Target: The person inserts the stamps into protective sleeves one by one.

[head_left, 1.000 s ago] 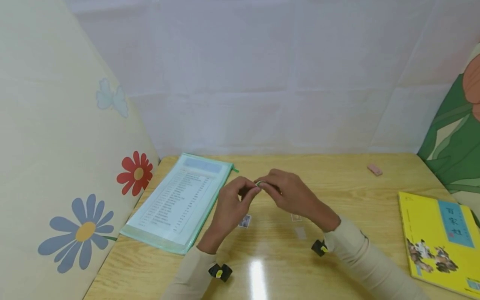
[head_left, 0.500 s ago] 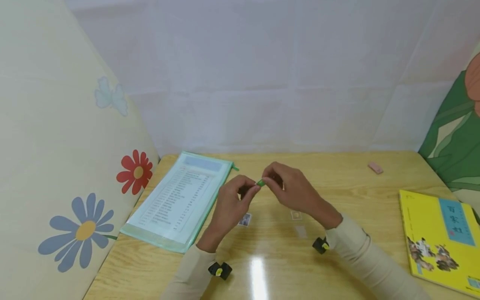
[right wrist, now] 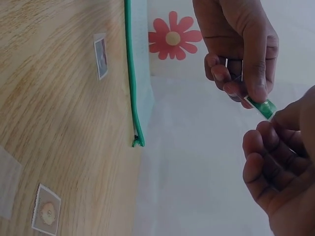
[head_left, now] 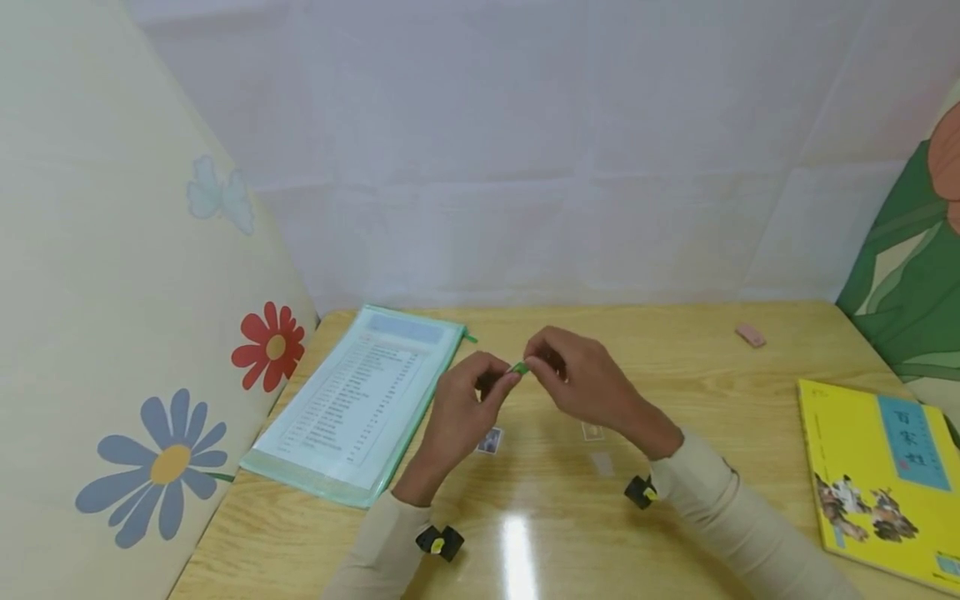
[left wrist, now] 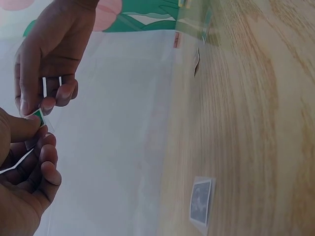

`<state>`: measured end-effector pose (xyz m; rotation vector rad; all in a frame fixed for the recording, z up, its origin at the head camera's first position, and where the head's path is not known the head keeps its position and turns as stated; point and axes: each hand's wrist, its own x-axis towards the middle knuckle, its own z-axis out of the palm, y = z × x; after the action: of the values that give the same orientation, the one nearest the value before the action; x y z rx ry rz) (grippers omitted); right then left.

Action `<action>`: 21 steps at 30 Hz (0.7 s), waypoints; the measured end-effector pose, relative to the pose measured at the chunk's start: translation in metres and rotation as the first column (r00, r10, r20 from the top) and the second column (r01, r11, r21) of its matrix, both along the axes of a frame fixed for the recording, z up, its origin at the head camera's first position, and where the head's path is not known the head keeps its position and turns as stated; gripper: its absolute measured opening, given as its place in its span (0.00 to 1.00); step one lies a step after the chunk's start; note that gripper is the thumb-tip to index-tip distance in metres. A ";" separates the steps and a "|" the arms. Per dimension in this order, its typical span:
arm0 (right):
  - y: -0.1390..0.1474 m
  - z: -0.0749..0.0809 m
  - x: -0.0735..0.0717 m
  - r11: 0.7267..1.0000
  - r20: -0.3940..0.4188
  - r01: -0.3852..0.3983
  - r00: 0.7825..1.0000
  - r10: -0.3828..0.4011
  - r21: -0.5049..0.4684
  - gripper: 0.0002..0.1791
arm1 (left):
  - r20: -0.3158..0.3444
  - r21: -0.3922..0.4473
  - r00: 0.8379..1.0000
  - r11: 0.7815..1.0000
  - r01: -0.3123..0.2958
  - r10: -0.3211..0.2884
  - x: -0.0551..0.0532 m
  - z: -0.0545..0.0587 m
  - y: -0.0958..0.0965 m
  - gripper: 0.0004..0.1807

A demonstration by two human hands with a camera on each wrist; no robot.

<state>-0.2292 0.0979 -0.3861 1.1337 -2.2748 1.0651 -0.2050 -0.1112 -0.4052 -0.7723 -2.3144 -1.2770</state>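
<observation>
Above the table, my left hand [head_left: 459, 417] pinches a small green stamp [right wrist: 264, 107] with a white edge between thumb and fingers. From the other side my right hand [head_left: 592, 383] holds the stamp's opposite end with thumb and forefinger. A thin clear film shows beside the stamp in the left wrist view. Below the left hand, a stamp with a dark picture [left wrist: 200, 202] lies on the wood in a clear sleeve. Below the right hand lie a pale stamp with a round motif [right wrist: 47, 210] and a translucent rectangle [head_left: 602, 463].
A mint zip folder [head_left: 348, 408] with a printed sheet lies on the left of the wooden table [head_left: 675, 350]. A yellow book [head_left: 847, 467] is at the right edge, with a pink eraser-like block [head_left: 749, 335] behind it. Pale cloth walls enclose the table.
One second ago the stamp looked bent edge-on between the fingertips; now its green face shows. The right hand shifted slightly up and its fingers changed their grip; the left hand barely moved.
</observation>
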 end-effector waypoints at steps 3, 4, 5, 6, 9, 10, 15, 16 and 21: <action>-0.001 0.000 0.001 1.000 0.008 -0.010 1.000 0.010 -0.001 0.02 | 0.009 0.008 1.000 1.000 0.003 -0.003 0.000 0.000 0.000 0.04; -0.001 0.000 0.001 1.000 0.012 -0.016 1.000 0.016 0.001 0.02 | 0.011 0.007 1.000 1.000 0.003 -0.003 0.000 0.000 0.001 0.04; -0.002 -0.001 0.002 1.000 0.016 -0.021 1.000 0.021 0.004 0.03 | 0.011 0.007 1.000 1.000 0.004 -0.004 0.001 0.001 0.001 0.05; -0.002 -0.001 0.002 1.000 0.019 -0.025 1.000 0.025 0.009 0.03 | 0.012 0.005 1.000 1.000 0.004 -0.004 0.001 0.000 0.001 0.05; -0.003 -0.001 0.003 0.999 0.025 -0.027 0.999 0.027 0.024 0.03 | 0.014 -0.002 1.000 1.000 0.004 -0.004 0.001 0.001 0.001 0.04; -0.004 -0.001 0.003 0.999 0.024 -0.026 0.999 0.025 0.029 0.03 | 0.014 -0.004 1.000 1.000 0.005 -0.005 0.001 0.001 0.001 0.04; -0.002 -0.003 0.003 0.999 0.024 -0.020 1.000 0.019 0.045 0.05 | 0.014 -0.005 1.000 1.000 0.009 -0.009 0.001 0.001 0.001 0.04; -0.002 -0.003 0.003 0.999 0.024 -0.023 0.999 0.022 0.047 0.05 | 0.013 -0.007 1.000 1.000 0.009 -0.009 0.001 0.001 0.001 0.04; -0.003 -0.004 0.003 0.998 0.025 -0.035 0.999 0.033 0.058 0.05 | 0.003 -0.026 1.000 1.000 0.007 -0.007 0.002 0.002 0.001 0.03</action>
<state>-0.2263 0.0952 -0.3900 1.1930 -2.3273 1.0364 -0.2031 -0.1101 -0.4035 -0.7882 -2.3365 -1.2539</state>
